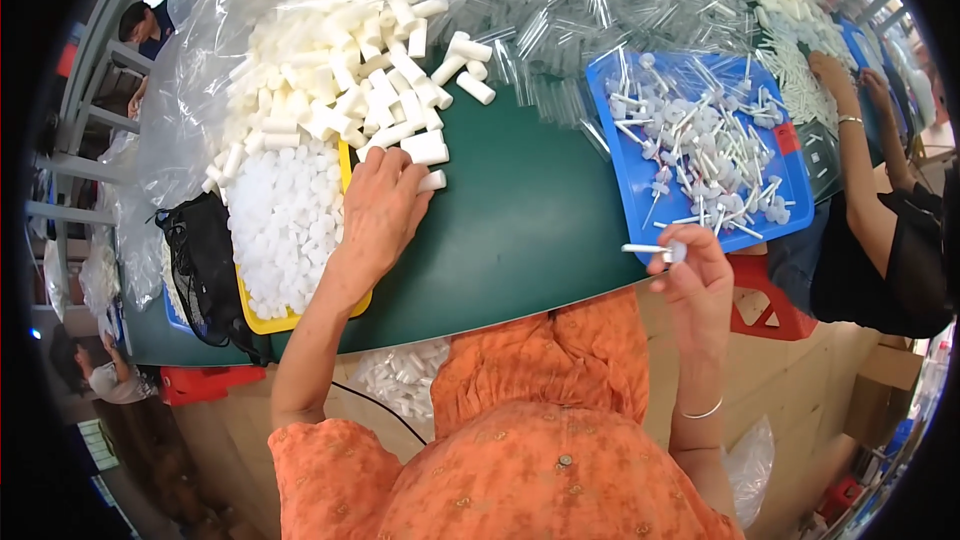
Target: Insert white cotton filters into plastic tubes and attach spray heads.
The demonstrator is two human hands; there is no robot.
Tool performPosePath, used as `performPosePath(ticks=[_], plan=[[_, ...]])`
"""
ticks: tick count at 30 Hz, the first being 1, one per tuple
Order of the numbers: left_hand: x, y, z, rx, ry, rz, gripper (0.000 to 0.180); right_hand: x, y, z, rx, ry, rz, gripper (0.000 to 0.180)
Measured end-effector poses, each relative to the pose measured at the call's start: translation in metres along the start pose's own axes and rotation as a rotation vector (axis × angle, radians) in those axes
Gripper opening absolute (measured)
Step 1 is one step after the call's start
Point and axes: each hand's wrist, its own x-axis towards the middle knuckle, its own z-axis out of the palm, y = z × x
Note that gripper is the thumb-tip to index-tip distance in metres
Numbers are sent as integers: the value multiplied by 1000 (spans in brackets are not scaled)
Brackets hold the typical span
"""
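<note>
My left hand [382,205] reaches over the edge of a pile of white foam cylinders [385,90]. Its fingers are curled down around one short white cylinder [433,181], whose end pokes out beside them; a thicker one [425,147] lies just beyond the fingertips. My right hand [697,275] is raised at the table's near edge, its fingers pinching a thin white stick with a translucent disc [676,252] on it. The stick points left. Behind that hand, a blue tray [628,185] holds many similar sticks with discs.
A yellow tray [262,324] of small white caps stands left, beside a black mesh bag [200,265]. Clear plastic tubes [600,0] heap along the back of the green table [520,210]. At right, a co-worker's arms [850,120] reach over white sticks. A red stool [765,305] stands below.
</note>
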Motion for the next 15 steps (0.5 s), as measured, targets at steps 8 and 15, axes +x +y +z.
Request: performPosePath(ticks=[8,15], plan=[[-27,98,14,-1322,-435,-508,20,-4,39,44,116,85,230,20],[-33,110,24,-1797,-612,-729,23,-16,57,40,262,-1,296,21]])
